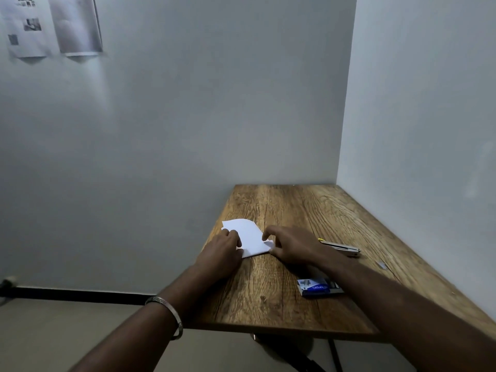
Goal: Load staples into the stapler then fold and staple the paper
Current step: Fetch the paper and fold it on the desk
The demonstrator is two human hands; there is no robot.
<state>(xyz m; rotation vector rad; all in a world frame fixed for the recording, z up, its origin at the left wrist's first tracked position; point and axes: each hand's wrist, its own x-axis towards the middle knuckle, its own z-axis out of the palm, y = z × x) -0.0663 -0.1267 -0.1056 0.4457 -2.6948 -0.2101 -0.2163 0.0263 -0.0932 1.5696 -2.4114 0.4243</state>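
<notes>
A white sheet of paper (248,236) lies on the wooden table (281,277) near its left edge, partly folded, with one corner curled up at the right. My left hand (222,255) presses on the paper's left side with fingers down. My right hand (291,244) pinches the curled right corner between thumb and fingers. A slim metal stapler (342,247) lies flat behind my right wrist. A blue and white staple box (318,287) rests nearer to me, partly under my right forearm.
The table stands in a corner, with walls at the back and right. Its left edge runs close to the paper. A small scrap (381,265) lies at the right of the table. Printed sheets (53,25) hang on the wall, top left.
</notes>
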